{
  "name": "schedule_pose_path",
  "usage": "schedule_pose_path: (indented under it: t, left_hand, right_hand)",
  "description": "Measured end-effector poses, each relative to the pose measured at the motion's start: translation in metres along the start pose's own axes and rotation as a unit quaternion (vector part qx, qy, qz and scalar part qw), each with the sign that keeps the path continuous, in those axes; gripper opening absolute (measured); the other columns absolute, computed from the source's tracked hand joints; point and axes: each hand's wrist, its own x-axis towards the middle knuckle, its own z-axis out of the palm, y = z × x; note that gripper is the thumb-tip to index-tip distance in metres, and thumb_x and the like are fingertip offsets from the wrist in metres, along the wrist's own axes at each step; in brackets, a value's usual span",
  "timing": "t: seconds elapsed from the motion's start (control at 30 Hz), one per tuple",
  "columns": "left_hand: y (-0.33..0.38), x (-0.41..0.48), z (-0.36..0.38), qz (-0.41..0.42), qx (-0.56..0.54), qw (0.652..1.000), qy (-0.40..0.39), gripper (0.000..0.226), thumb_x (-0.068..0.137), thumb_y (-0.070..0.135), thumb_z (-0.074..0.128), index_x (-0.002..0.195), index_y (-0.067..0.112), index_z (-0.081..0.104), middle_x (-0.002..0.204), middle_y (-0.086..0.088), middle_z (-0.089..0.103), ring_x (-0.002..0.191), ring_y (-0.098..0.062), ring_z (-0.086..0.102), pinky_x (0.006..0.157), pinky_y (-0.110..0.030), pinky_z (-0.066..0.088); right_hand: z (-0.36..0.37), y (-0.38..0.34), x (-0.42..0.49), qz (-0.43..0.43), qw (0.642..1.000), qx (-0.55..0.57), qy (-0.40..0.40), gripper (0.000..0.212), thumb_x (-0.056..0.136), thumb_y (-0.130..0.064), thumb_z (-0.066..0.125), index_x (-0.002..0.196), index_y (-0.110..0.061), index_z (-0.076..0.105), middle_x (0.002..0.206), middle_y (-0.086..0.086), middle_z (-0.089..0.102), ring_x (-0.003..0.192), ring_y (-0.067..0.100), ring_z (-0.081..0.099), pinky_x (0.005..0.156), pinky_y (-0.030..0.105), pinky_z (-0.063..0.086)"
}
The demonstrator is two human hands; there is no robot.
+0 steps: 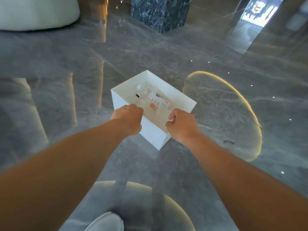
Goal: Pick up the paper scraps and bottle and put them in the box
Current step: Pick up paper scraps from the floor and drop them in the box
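1. So there's a white box (155, 135), open at the top, sitting on a glossy grey marble floor (166, 52), turned so one corner points toward the camera.
2. The bottle (155, 100) is already in the box. It's clear plastic with a red and white label, lying on its side on the bottom, with its white cap end toward the far left corner.
3. There's also a small dark bit on the bottom just left of the bottle. Could be one of the paper scraps, but it's too blurry for me to call.
4. Left hand (129, 120) is at the near left wall of the box, fingers curled down over the rim area. Looks like a closed grip on the edge, though the fingertips are hidden, so I can't tell how firmly it holds.
5. Right hand (180, 125) is at the near right side of the rim, thumb and fingers pinched together over the edge. Same deal: narrow and curled, seemingly on the box wall.
6. Both forearms are bare and reach in from the near side.
7. Around it: a dark veined stone pillar (160, 12) at the far middle, something pale and rounded (36, 12) at the far left, and a grey shoe (105, 222) at the near bottom edge.
8. The floor reflects curved light rings, one just right of the box.
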Motion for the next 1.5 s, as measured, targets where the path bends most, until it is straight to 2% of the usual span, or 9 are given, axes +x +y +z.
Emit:
schedule_pose_path:
  t: [0.1,0.3,0.47,0.63,0.83,0.97,1.23,1.4,1.5]
  left_hand:
    - [-0.018,-0.05,0.012,-0.015,-0.019,0.999,-0.025,0.028,0.07,0.007,0.05,0.097,0.016,0.056,0.079,0.0,0.042,0.083,-0.029,0.055,0.065,-0.035,0.044]
    - [-0.113,-0.205,0.022,-0.103,0.007,0.99,-0.092,0.03,0.071,0.013,0.056,0.098,0.019,0.067,0.11,-0.005,0.066,0.103,-0.031,0.066,0.074,-0.037,0.054]
    - [-0.183,-0.393,0.003,-0.172,0.045,0.969,-0.171,0.032,0.076,0.014,0.055,0.107,0.018,0.063,0.115,-0.006,0.062,0.109,-0.03,0.062,0.076,-0.039,0.054]
    - [-0.247,-0.568,-0.033,-0.246,0.114,0.926,-0.262,0.018,0.072,0.011,0.054,0.087,0.013,0.064,0.104,-0.011,0.065,0.094,-0.034,0.066,0.061,-0.035,0.05]
    - [-0.324,-0.714,-0.017,-0.367,0.045,0.908,-0.198,0.028,0.076,0.009,0.05,0.098,0.013,0.067,0.101,-0.01,0.066,0.088,-0.03,0.06,0.071,-0.037,0.056]
    - [-0.344,-0.82,0.067,-0.429,-0.056,0.878,-0.203,0.029,0.077,0.01,0.051,0.101,0.015,0.065,0.112,-0.009,0.061,0.105,-0.03,0.06,0.082,-0.039,0.056]
    - [-0.304,-1.051,0.245,-0.599,-0.227,0.746,-0.183,0.029,0.071,0.012,0.049,0.096,0.018,0.063,0.104,-0.006,0.06,0.099,-0.031,0.062,0.08,-0.04,0.056]
    - [-0.214,-1.166,0.296,-0.721,-0.301,0.607,-0.144,0.037,0.067,0.016,0.056,0.102,0.028,0.054,0.098,-0.007,0.055,0.096,-0.032,0.056,0.082,-0.04,0.052]
    - [-0.151,-1.202,0.328,-0.798,-0.317,0.488,-0.155,0.052,0.065,0.021,0.059,0.109,0.043,0.042,0.105,-0.006,0.04,0.1,-0.037,0.047,0.089,-0.047,0.048]
  right_hand:
    - [0.019,-0.033,-0.04,-0.053,0.988,-0.067,-0.127,0.028,0.08,-0.013,0.05,0.101,-0.003,0.065,0.106,0.014,0.068,0.097,0.032,0.062,0.082,0.039,0.056]
    - [0.092,-0.115,-0.144,-0.19,0.947,-0.109,-0.236,0.025,0.083,-0.012,0.051,0.101,-0.005,0.067,0.109,0.017,0.068,0.104,0.034,0.061,0.089,0.036,0.051]
    - [0.132,-0.23,-0.259,-0.343,0.858,-0.225,-0.308,0.027,0.088,-0.012,0.051,0.105,-0.004,0.069,0.113,0.019,0.069,0.107,0.032,0.063,0.086,0.032,0.05]
    - [0.152,-0.353,-0.387,-0.43,0.794,-0.251,-0.35,0.03,0.086,-0.016,0.046,0.101,-0.004,0.07,0.096,0.021,0.074,0.08,0.035,0.072,0.069,0.037,0.058]
    - [0.23,-0.411,-0.54,-0.531,0.71,-0.249,-0.39,0.023,0.082,-0.021,0.05,0.091,-0.017,0.07,0.097,0.009,0.074,0.069,0.028,0.07,0.067,0.036,0.061]
    - [0.326,-0.393,-0.643,-0.554,0.637,-0.286,-0.453,0.024,0.084,-0.022,0.054,0.104,-0.021,0.067,0.112,0.007,0.07,0.097,0.026,0.065,0.082,0.028,0.05]
    - [0.45,-0.337,-0.806,-0.575,0.54,-0.302,-0.536,0.04,0.077,-0.023,0.058,0.117,-0.023,0.056,0.117,0.01,0.062,0.109,0.029,0.058,0.092,0.033,0.047]
    - [0.459,-0.299,-0.869,-0.628,0.465,-0.34,-0.524,0.056,0.075,-0.027,0.063,0.128,-0.035,0.048,0.124,0.01,0.042,0.114,0.036,0.045,0.102,0.039,0.041]
    - [0.461,-0.282,-0.894,-0.653,0.436,-0.355,-0.508,0.054,0.076,-0.027,0.064,0.127,-0.035,0.048,0.125,0.01,0.036,0.113,0.038,0.041,0.1,0.04,0.042]
